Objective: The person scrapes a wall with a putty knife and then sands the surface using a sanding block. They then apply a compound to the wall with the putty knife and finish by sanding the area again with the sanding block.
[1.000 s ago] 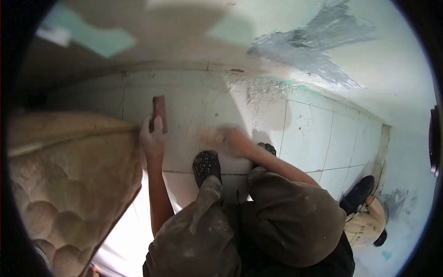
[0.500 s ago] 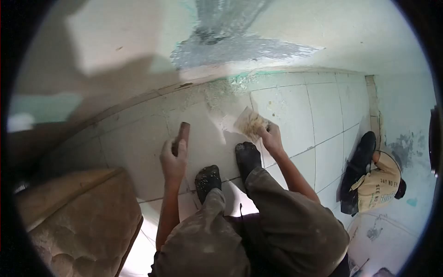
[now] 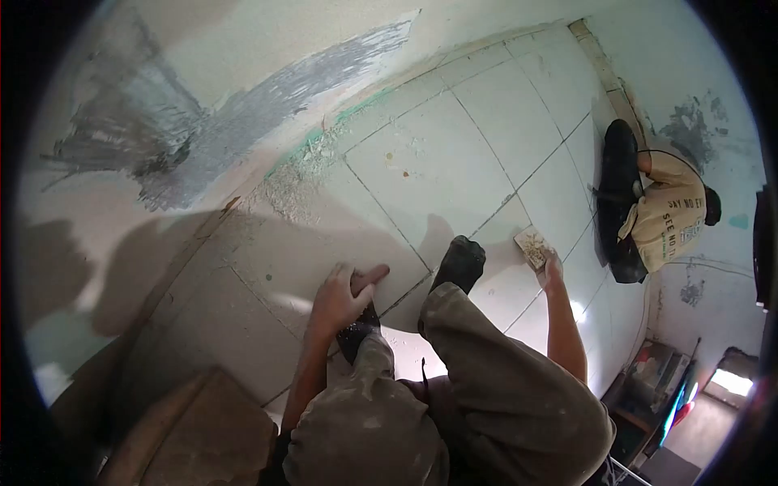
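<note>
My left hand (image 3: 334, 301) is closed around a short reddish-brown bar (image 3: 371, 278) with a rounded end, low over the floor near my left dark sock (image 3: 356, 336). Off to the right, my right hand (image 3: 551, 269) grips the near end of a small, flat rectangular plate (image 3: 523, 236). Pale crumbs (image 3: 535, 250) lie on the plate's upper face. My right foot (image 3: 460, 261), in a dark sock, rests on the tiles between the two hands.
Pale debris (image 3: 312, 158) lies along the wall's foot, below a grey scraped patch (image 3: 267, 105). A person in a tan shirt (image 3: 668, 212) sits by the right wall. A brown cushioned piece (image 3: 194, 433) stands at lower left, and a dark cabinet (image 3: 648, 389) at lower right.
My view has turned to the right. My right hand has carried the crumb-covered plate rightward, away from the wall debris. In my left hand, the bar now tilts to the right.
</note>
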Action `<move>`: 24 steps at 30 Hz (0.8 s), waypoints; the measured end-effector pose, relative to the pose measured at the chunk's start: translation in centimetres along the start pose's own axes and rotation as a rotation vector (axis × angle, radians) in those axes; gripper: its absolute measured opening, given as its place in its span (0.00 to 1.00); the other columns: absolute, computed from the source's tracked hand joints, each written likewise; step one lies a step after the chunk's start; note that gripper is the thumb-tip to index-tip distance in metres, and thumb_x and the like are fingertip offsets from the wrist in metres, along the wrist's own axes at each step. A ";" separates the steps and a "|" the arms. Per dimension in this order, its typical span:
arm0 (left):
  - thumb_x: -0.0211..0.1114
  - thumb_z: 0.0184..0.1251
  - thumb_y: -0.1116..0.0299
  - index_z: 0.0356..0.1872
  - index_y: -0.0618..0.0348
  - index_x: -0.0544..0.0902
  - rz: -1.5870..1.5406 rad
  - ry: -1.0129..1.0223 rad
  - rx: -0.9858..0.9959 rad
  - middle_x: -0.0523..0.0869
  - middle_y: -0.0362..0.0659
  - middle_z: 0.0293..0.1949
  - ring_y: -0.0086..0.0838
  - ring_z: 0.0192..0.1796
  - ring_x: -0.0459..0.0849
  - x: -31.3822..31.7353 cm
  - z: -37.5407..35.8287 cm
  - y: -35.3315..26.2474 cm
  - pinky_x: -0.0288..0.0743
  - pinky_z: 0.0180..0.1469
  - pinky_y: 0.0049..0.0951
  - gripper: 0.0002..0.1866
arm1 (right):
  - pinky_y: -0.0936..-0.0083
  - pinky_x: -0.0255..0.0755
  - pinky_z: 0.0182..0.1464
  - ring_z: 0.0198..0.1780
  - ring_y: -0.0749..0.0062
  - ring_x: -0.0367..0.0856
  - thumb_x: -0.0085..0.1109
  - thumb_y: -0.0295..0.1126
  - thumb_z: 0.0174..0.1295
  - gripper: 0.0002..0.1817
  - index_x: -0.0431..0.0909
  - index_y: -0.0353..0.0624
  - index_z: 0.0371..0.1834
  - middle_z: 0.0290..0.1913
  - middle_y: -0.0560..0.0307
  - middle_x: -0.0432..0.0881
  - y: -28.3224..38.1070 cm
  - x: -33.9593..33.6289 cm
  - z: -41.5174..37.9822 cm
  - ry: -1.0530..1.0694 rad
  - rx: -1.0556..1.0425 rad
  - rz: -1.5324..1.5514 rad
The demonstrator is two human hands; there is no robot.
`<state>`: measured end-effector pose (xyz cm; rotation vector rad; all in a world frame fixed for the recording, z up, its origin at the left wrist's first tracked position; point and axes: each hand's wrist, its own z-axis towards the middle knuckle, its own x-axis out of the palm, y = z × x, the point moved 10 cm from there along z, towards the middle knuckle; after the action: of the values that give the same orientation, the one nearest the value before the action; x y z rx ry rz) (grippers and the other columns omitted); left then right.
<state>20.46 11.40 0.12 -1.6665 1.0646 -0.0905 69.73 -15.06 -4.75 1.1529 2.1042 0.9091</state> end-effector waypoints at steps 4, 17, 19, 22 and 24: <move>0.66 0.53 0.64 0.35 0.67 0.78 0.030 -0.027 0.001 0.79 0.57 0.35 0.50 0.42 0.81 -0.4 -1.8 1.2 0.74 0.45 0.41 0.15 | 0.62 0.84 0.42 0.45 0.62 0.84 0.60 0.38 0.63 0.20 0.71 0.38 0.52 0.47 0.48 0.81 5.2 10.9 -1.2 0.232 -0.197 -0.236; 0.63 0.62 0.67 0.36 0.70 0.74 0.186 -0.909 -0.125 0.78 0.53 0.32 0.44 0.37 0.79 -14.6 -1.6 2.5 0.72 0.41 0.40 0.13 | 0.73 0.77 0.40 0.36 0.72 0.83 0.57 0.42 0.65 0.20 0.80 0.31 0.43 0.36 0.53 0.85 7.0 38.9 -7.4 0.516 -0.537 -0.446; 0.61 0.66 0.64 0.38 0.68 0.75 -0.156 -0.915 -0.223 0.77 0.46 0.32 0.36 0.35 0.78 -13.6 -3.4 6.7 0.72 0.40 0.36 0.14 | 0.74 0.79 0.39 0.35 0.72 0.84 0.54 0.42 0.67 0.22 0.80 0.28 0.44 0.36 0.52 0.85 10.4 34.1 -3.8 0.495 -0.598 -0.298; 0.59 0.67 0.62 0.41 0.65 0.76 -0.742 -1.014 -0.323 0.77 0.42 0.33 0.28 0.35 0.77 -11.0 -5.7 9.3 0.72 0.39 0.31 0.14 | 0.75 0.78 0.37 0.37 0.72 0.83 0.56 0.39 0.66 0.20 0.79 0.28 0.45 0.39 0.50 0.84 11.7 28.5 4.3 0.265 -0.519 -0.019; 0.59 0.67 0.62 0.41 0.64 0.75 -0.901 -1.062 -0.341 0.77 0.41 0.33 0.27 0.35 0.77 -9.0 -5.9 9.1 0.72 0.38 0.29 0.13 | 0.75 0.78 0.37 0.36 0.72 0.83 0.56 0.38 0.66 0.19 0.79 0.28 0.45 0.38 0.50 0.84 11.8 31.4 4.0 0.280 -0.570 -0.043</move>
<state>6.56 13.19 -0.92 -1.9783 -0.5124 0.3792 63.75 18.14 -2.79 0.7112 1.8673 1.5911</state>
